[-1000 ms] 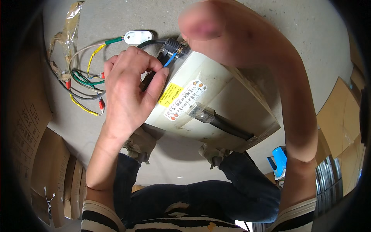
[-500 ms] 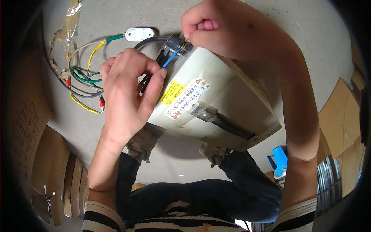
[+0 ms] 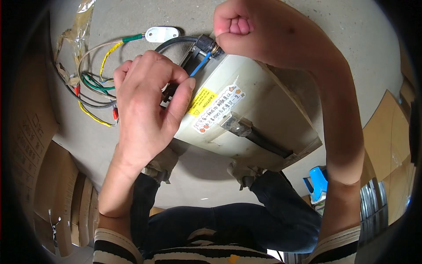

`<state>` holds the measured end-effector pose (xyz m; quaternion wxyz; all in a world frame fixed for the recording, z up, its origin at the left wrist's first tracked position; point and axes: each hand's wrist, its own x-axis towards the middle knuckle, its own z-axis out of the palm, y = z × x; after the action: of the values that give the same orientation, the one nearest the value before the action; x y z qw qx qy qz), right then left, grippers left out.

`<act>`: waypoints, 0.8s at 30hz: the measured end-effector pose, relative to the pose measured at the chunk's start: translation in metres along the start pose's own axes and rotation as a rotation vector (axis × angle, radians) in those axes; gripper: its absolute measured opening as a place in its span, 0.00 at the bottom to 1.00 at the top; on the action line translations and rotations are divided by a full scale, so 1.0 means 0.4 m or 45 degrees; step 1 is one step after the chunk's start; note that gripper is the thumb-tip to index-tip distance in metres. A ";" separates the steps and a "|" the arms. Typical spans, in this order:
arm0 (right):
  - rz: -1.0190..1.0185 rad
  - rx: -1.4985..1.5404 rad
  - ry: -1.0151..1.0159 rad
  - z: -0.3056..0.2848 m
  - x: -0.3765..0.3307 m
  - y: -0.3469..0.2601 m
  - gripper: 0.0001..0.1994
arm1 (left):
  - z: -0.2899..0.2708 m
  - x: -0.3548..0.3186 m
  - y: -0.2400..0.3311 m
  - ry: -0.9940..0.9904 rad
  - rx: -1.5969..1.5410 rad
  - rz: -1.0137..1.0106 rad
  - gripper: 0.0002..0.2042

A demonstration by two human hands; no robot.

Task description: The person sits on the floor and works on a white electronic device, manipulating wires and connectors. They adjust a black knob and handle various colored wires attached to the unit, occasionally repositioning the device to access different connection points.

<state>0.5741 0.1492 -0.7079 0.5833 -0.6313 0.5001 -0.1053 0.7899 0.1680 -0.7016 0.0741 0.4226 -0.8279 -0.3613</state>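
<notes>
We see a cream-coloured housing [image 3: 259, 114] lying on the concrete floor [image 3: 145, 17], tilted, its long body running from upper left to lower right. Our left hand [image 3: 145, 105] rests on its left end, fingers curled, thumb [image 3: 178, 103] pressed against the housing edge just beside the yellow warning label [image 3: 201, 100]. Looks like a pinch on something dark under the fingers, but we cannot tell what it grips. Our right hand [image 3: 263, 33] is closed in a fist at the housing's upper left corner, fingertips touching the black cable gland [image 3: 206, 44] there; whether it holds a tool or just the gland, we cannot tell. A blue wire [image 3: 200, 65] runs from the gland down toward our left hand. A black cable [image 3: 173, 42] leaves the gland to the left. A white label [image 3: 220, 108] sits next to the yellow one. A metal latch [image 3: 237, 125] with a dark bar is on the housing's near face.

Left of the housing on the floor: a bundle of loose wires [image 3: 94, 94], green, yellow, black, with red tips. A white oval plate [image 3: 161, 34] lies near the top, touching a green-taped lead. Clear plastic wrap [image 3: 79, 31] toward the upper left. Cardboard sheets [image 3: 30, 132] along the left edge, more at the right. A blue object [image 3: 317, 182] near our right elbow. Our knees in dark trousers [image 3: 246, 220] below the housing.
</notes>
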 end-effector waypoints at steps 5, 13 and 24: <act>0.386 0.045 -0.176 -0.020 0.023 -0.031 0.13 | 0.001 0.003 -0.005 0.004 -0.028 -0.020 0.05; 0.165 -0.001 0.056 0.001 -0.017 -0.035 0.09 | 0.002 0.007 -0.007 0.013 -0.069 -0.031 0.05; 0.004 -0.014 0.124 0.023 -0.018 0.000 0.10 | 0.001 0.000 -0.007 0.050 -0.032 0.046 0.05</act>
<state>0.5774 0.1602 -0.7073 0.5549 -0.6279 0.5295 -0.1322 0.7917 0.1671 -0.7039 0.1024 0.4135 -0.8292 -0.3619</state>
